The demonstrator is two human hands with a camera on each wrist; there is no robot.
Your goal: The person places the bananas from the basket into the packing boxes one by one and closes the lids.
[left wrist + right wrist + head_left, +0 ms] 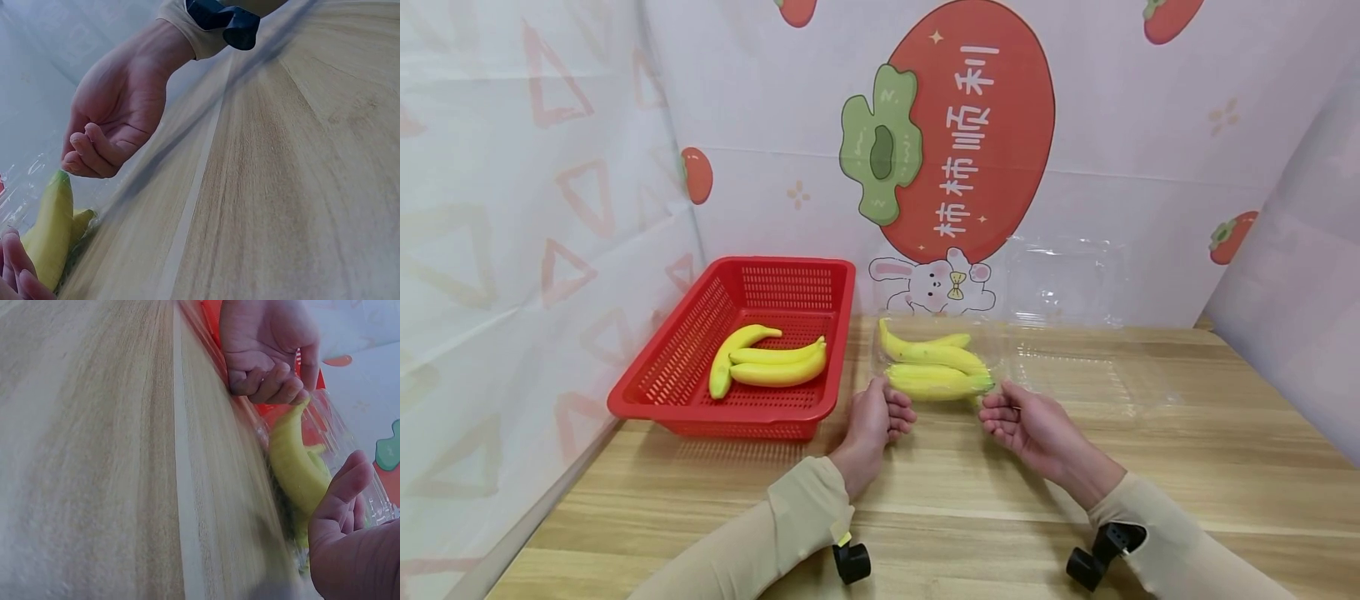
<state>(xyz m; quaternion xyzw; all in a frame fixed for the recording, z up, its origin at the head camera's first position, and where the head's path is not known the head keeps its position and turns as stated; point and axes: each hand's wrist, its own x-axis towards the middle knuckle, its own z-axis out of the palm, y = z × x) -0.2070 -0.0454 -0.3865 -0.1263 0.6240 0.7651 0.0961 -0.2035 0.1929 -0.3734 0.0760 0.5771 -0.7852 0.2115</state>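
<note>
The left hand (874, 423) and right hand (1037, 431) have loosely curled, relaxed fingers, contact unclear; the bananas (936, 382) lie between them in a clear container (992, 340).

1. The basket (730, 411) stands on the surface (947, 517), by its left edge toward the back.
2. In the basket, one banana (724, 362) lies front to back on the left; two bananas (778, 368) lie crosswise to its right.
3. Right of the basket, near the middle of the back edge, sits a container (1004, 354) with more bananas (932, 380) inside, one behind another.
4. Right of that is a second container (1075, 379), its lid (1067, 283) upright behind it.
5. The left grip (878, 417) and right grip (1033, 429) are at the first container's front corners.
</note>
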